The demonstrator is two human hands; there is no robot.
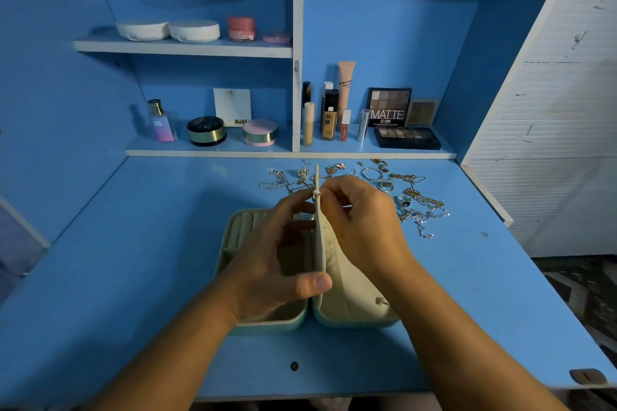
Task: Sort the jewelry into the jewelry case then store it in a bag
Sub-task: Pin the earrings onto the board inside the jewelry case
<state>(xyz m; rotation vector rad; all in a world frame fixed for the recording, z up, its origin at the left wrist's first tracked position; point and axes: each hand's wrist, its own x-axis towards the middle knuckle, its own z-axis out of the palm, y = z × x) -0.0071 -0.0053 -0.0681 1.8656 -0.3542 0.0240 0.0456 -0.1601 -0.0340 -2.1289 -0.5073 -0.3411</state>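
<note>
Two grips hold the jewelry case's [354, 322] upright middle flap [321, 243].
Left grip [267, 257] pinches its near edge, right grip [364, 227] its top tab; loose jewelry [421, 201] on counter [133, 260] beyond.

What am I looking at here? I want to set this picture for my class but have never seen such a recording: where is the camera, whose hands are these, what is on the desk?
No machine here: a person wears a camera on the head, so this one picture looks down at their own hands. On the blue desk lies an open cream jewelry case. The left hand and right hand both hold its middle flap upright. Loose jewelry lies beyond the case; makeup stands on the shelf.
</note>
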